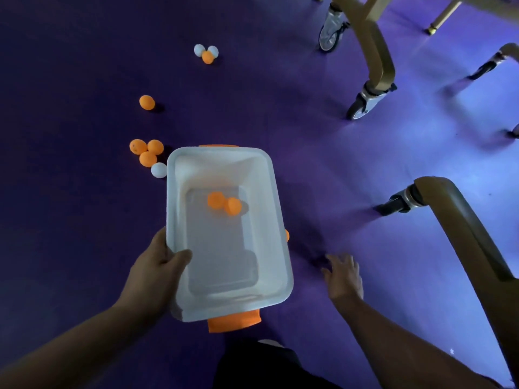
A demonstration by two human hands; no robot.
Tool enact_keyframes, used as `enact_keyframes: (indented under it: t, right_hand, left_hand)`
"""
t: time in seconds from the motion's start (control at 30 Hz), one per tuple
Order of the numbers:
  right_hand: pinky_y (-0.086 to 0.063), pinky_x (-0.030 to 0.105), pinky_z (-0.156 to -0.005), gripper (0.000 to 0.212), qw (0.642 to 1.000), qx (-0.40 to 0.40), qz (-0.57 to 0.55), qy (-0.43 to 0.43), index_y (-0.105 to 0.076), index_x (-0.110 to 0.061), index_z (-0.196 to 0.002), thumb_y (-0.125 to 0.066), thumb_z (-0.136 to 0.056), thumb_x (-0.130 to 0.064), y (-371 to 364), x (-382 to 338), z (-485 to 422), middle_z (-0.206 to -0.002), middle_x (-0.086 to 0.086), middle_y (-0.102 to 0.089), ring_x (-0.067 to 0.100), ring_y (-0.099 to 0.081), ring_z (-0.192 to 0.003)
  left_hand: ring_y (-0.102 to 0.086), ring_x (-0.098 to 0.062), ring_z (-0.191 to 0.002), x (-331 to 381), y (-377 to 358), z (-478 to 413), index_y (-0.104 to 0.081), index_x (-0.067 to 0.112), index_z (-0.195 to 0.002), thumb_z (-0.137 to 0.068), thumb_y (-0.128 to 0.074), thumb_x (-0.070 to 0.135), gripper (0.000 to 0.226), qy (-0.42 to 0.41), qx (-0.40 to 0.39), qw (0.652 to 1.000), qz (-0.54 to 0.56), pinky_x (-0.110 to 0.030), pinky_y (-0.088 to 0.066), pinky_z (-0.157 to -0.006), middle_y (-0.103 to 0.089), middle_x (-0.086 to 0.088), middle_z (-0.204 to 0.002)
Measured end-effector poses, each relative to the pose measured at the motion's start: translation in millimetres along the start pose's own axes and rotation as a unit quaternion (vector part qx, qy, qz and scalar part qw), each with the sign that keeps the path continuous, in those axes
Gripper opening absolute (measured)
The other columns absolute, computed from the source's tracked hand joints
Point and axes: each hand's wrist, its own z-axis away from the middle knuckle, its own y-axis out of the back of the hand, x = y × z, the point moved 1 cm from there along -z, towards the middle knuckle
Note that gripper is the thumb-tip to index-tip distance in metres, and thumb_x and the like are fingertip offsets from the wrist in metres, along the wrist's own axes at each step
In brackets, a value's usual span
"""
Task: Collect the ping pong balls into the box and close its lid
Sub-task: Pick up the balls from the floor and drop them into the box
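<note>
left hand [157, 265] grips the near-left rim of the white box [269, 192], held above the purple floor [323, 153]. 2 orange balls [223, 203] inside. right hand [344, 276] empty, fingers spread. more balls [147, 155] lie beside the box.

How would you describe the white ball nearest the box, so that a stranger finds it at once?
Start from the white plastic box held above the purple floor. Beside its far-left corner lies a cluster of four balls. The white ping pong ball is nearest the box and the only non-orange one.
</note>
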Motion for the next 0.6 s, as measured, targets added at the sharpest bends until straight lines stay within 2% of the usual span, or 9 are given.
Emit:
enact_keyframes:
  t: [0.13,0.23,0.3,0.37,0.43,0.47,0.53,0.6]
  right_hand:
    - [-0.043,0.039,-0.077,0.018,0.996,0.043,-0.077,-0.011,-0.063,-0.008,-0.101,-0.048,-0.092,-0.012,0,-15,-13,-0.112,0.014,-0.059,0.032,-0.049,-0.103]
    - [-0.039,0.031,-0.065,0.021,0.99,0.048,-0.129,0.001,-0.059,-0.012,-0.097,-0.04,-0.096,-0.02,12,-41,-17,-0.09,0.009,-0.065,0.028,-0.053,-0.077]
    - [-0.042,0.029,-0.068,0.026,0.987,0.039,-0.156,0.026,-0.055,-0.019,-0.108,-0.04,-0.097,-0.036,17,-59,-18,-0.092,0.005,-0.067,0.028,-0.061,-0.082]
    - [-0.041,0.029,-0.074,0.041,0.986,0.014,-0.15,0.068,-0.047,-0.024,-0.126,-0.041,-0.095,-0.049,15,-74,-21,-0.116,0.002,-0.065,0.027,-0.063,-0.099]
    - [-0.042,0.032,-0.078,0.055,0.987,-0.023,-0.127,0.101,-0.036,-0.026,-0.139,-0.042,-0.092,-0.055,11,-85,-26,-0.134,0.001,-0.055,0.027,-0.06,-0.109]
    - [-0.042,0.032,-0.079,0.057,0.987,-0.042,-0.113,0.11,-0.034,-0.026,-0.141,-0.044,-0.092,-0.054,8,-88,-29,-0.136,0.0,-0.053,0.027,-0.059,-0.111]
    - [-0.042,0.032,-0.078,0.047,0.985,-0.071,-0.099,0.121,-0.042,-0.027,-0.132,-0.047,-0.092,-0.05,4,-95,-31,-0.127,0.0,-0.058,0.027,-0.06,-0.105]
    - [-0.045,0.029,-0.071,0.026,0.977,-0.06,-0.161,0.123,-0.053,-0.027,-0.108,-0.049,-0.091,-0.046,11,-106,-27,-0.098,-0.004,-0.065,0.024,-0.062,-0.09]
  left_hand:
    - [-0.064,-0.025,-0.089,0,1,3,-0.053,0.045,-0.095,-0.082,-0.059,0.024,0.026,0.021,0.036,0.999,0.017,-0.051,-0.053,-0.081,-0.065,-0.002,-0.095]
    - [-0.064,-0.027,-0.089,-2,5,5,-0.054,0.037,-0.103,-0.073,-0.059,0.029,0.032,0.029,0.064,0.997,0.021,-0.053,-0.052,-0.082,-0.066,-0.002,-0.095]
    - [-0.063,-0.026,-0.087,-5,4,7,-0.054,0.033,-0.102,-0.07,-0.06,0.027,0.034,0.031,0.088,0.995,0.031,-0.047,-0.052,-0.078,-0.066,-0.001,-0.094]
    - [-0.062,-0.027,-0.088,-8,2,10,-0.054,0.032,-0.099,-0.077,-0.064,0.018,0.028,0.035,0.104,0.993,0.043,-0.041,-0.049,-0.074,-0.065,0.002,-0.092]
    - [-0.063,-0.029,-0.091,-14,3,13,-0.056,0.036,-0.093,-0.073,-0.063,0.02,0.027,0.044,0.111,0.991,0.055,-0.046,-0.051,-0.078,-0.065,0.004,-0.093]
    - [-0.063,-0.029,-0.091,-17,4,14,-0.056,0.038,-0.09,-0.068,-0.06,0.024,0.027,0.048,0.114,0.991,0.057,-0.05,-0.052,-0.081,-0.065,0.004,-0.094]
    - [-0.063,-0.031,-0.094,-23,9,17,-0.058,0.045,-0.088,-0.064,-0.057,0.027,0.03,0.05,0.126,0.989,0.055,-0.055,-0.05,-0.087,-0.066,0.003,-0.096]
    - [-0.063,-0.032,-0.096,-26,13,21,-0.059,0.056,-0.084,-0.062,-0.06,0.03,0.034,0.052,0.139,0.987,0.054,-0.058,-0.048,-0.09,-0.067,0.001,-0.099]
